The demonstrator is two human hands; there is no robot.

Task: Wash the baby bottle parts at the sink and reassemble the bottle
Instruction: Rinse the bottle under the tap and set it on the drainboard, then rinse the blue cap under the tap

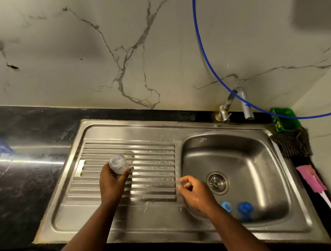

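Currently: bottle left, blue parts right

Left hand (110, 183) grips the bottle (118, 164) over the drainboard (153, 158), long axis tilted up and away. Right hand (195, 193), fingers loosely curled, seems to pinch a clear part, though I cannot tell. Two blue parts (237, 209) lie in the basin (254, 157), just beside the right wrist, so the right hand is nearer.

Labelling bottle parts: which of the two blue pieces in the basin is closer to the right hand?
The lighter blue piece, right beside the right hand's wrist. The darker, rounder blue piece lies farther right in the steel sink basin.
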